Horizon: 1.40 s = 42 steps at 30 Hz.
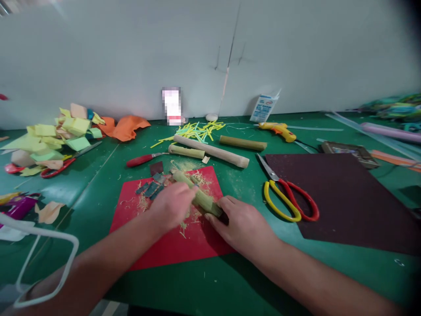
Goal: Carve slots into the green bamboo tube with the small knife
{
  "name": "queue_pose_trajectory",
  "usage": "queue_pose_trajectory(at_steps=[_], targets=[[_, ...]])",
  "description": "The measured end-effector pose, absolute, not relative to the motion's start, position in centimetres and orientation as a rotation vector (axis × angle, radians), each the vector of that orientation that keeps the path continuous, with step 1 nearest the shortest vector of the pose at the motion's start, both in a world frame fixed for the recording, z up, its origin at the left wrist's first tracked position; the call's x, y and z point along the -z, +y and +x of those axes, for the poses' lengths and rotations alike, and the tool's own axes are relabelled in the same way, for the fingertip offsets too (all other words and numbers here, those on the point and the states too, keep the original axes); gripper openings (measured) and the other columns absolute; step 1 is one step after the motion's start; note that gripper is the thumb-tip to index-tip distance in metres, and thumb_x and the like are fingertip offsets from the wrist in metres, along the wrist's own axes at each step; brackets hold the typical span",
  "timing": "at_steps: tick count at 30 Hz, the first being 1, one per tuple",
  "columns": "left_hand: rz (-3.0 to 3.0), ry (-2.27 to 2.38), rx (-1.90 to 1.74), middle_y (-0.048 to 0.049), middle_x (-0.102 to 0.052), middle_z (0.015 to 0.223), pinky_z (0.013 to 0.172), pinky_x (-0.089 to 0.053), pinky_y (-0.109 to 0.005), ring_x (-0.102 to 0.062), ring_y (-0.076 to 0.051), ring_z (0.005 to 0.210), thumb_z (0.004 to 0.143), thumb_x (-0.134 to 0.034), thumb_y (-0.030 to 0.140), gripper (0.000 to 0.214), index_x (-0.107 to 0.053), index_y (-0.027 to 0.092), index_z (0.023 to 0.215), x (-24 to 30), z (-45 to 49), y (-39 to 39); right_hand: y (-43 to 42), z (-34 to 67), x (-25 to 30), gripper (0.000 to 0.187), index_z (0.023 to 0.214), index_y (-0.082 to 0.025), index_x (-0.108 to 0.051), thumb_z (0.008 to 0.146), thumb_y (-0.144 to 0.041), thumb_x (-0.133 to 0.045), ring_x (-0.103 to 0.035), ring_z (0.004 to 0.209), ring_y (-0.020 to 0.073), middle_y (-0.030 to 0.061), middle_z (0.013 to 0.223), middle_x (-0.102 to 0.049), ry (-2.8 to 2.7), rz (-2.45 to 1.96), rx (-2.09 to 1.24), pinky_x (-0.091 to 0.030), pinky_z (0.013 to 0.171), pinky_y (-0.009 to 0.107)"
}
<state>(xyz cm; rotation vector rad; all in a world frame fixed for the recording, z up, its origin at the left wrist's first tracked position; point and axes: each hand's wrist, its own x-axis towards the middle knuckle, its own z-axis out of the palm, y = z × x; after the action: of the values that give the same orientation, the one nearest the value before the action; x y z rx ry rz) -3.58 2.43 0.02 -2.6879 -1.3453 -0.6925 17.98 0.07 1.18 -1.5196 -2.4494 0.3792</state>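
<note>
Over a red mat (171,250) lies a pale green bamboo-like tube (204,201), slanting from upper left to lower right. My right hand (245,221) is wrapped round its near end, where a dark patch shows by the fingers. Pressed against the tube's middle is my left hand (174,204), its fingers closed; what they pinch, if anything, is hidden. Thin shavings (183,228) are scattered about the mat. Several dark sandpaper-like pieces (154,189) lie left of the tube. Just beyond the mat are a red-handled tool (141,160) and a shorter tube piece (187,152).
Scissors (291,199) with red and yellow handles rest partly on a dark brown sheet (355,206). A long pale stick (213,151), an olive tube (243,142) and a yellow glue gun (278,131) lie farther back. Folded papers (62,134) are heaped at left, near a white frame (70,239).
</note>
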Motion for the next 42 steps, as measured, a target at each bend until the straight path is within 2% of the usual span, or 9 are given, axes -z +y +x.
queue_pose_trajectory(at_steps=[4,10,15,19,22,27,31,37,42], targets=[[-2.693,-1.384,0.773,-0.0043,-0.054,0.073,0.065,-0.045,-0.027,-0.053,-0.015,0.07,0.093,-0.038,0.024,0.028,-0.062,0.014,0.104,-0.2,-3.4,2.6,0.1,18.0,-1.3,0.02,0.075,-0.02,-0.05,0.082,-0.04,-0.049,-0.052,0.064,0.015,0.0017,0.075,-0.055,-2.438,-1.507,-0.35,-0.032,0.053,0.028],[-2.6,-1.585,0.895,-0.0061,-0.059,0.082,0.072,-0.047,-0.028,-0.057,-0.015,0.078,0.091,-0.042,0.021,0.026,-0.063,0.013,0.104,-0.2,-5.2,4.3,0.1,18.4,-1.3,0.017,0.092,-0.02,-0.054,0.079,-0.031,-0.052,-0.054,0.071,0.0153,0.0024,0.086,-0.054,-2.439,-1.385,-0.39,-0.038,0.058,0.028],[-2.616,-1.578,0.913,-0.006,-0.059,0.086,0.074,-0.047,-0.027,-0.057,-0.015,0.08,0.091,-0.043,0.021,0.026,-0.063,0.014,0.105,-0.1,-5.5,4.5,0.2,18.5,-1.4,0.019,0.094,-0.02,-0.056,0.078,-0.031,-0.053,-0.055,0.079,0.0163,0.0053,0.098,-0.053,-2.401,-1.367,-0.393,-0.042,0.063,0.028],[-2.536,-1.65,0.925,-0.0051,-0.059,0.085,0.072,-0.046,-0.026,-0.057,-0.014,0.08,0.09,-0.043,0.021,0.025,-0.062,0.015,0.105,-0.2,-5.7,4.6,0.3,18.6,-1.3,0.015,0.091,-0.02,-0.056,0.078,-0.028,-0.054,-0.054,0.074,0.0158,0.0027,0.085,-0.055,-2.384,-1.363,-0.445,-0.041,0.064,0.028],[-2.552,-1.57,0.834,-0.0045,-0.056,0.075,0.066,-0.045,-0.026,-0.054,-0.014,0.072,0.092,-0.039,0.022,0.027,-0.064,0.014,0.098,-0.3,-4.3,3.5,0.3,18.6,-1.3,0.01,0.084,-0.02,-0.056,0.076,-0.026,-0.056,-0.052,0.071,0.0147,0.002,0.08,-0.054,-2.323,-1.39,-0.497,-0.039,0.061,0.027],[-2.743,-1.29,0.562,-0.0048,-0.054,0.071,0.06,-0.043,-0.027,-0.051,-0.016,0.067,0.093,-0.032,0.022,0.033,-0.059,0.014,0.11,-0.2,-3.1,2.2,0.2,18.6,-1.4,0.007,0.081,-0.02,-0.056,0.079,-0.026,-0.052,-0.05,0.07,0.0141,0.002,0.077,-0.053,-2.316,-1.366,-0.544,-0.037,0.06,0.026],[-2.555,-1.335,0.745,-0.0065,-0.054,0.073,0.066,-0.044,-0.03,-0.051,-0.017,0.072,0.093,-0.032,0.022,0.032,-0.062,0.011,0.099,0.1,-4.7,3.3,0.3,18.4,-1.5,0.011,0.078,-0.019,-0.054,0.079,-0.03,-0.051,-0.049,0.067,0.0138,0.0026,0.077,-0.053,-2.306,-1.414,-0.487,-0.037,0.059,0.026],[-2.675,-1.281,0.651,-0.004,-0.052,0.071,0.064,-0.043,-0.028,-0.049,-0.015,0.069,0.093,-0.034,0.021,0.028,-0.059,0.014,0.102,0.4,-4.2,2.9,0.2,18.3,-1.4,0.011,0.074,-0.02,-0.049,0.078,-0.03,-0.051,-0.049,0.066,0.0135,0.0016,0.076,-0.052,-2.321,-1.444,-0.458,-0.035,0.057,0.026],[-2.589,-1.353,0.703,-0.0042,-0.049,0.067,0.061,-0.041,-0.028,-0.046,-0.015,0.065,0.093,-0.032,0.02,0.031,-0.062,0.012,0.089,-0.1,-3.4,2.5,0.1,18.4,-1.3,0.012,0.074,-0.02,-0.048,0.079,-0.031,-0.05,-0.05,0.067,0.0142,0.0015,0.075,-0.053,-2.348,-1.422,-0.407,-0.035,0.058,0.027]])
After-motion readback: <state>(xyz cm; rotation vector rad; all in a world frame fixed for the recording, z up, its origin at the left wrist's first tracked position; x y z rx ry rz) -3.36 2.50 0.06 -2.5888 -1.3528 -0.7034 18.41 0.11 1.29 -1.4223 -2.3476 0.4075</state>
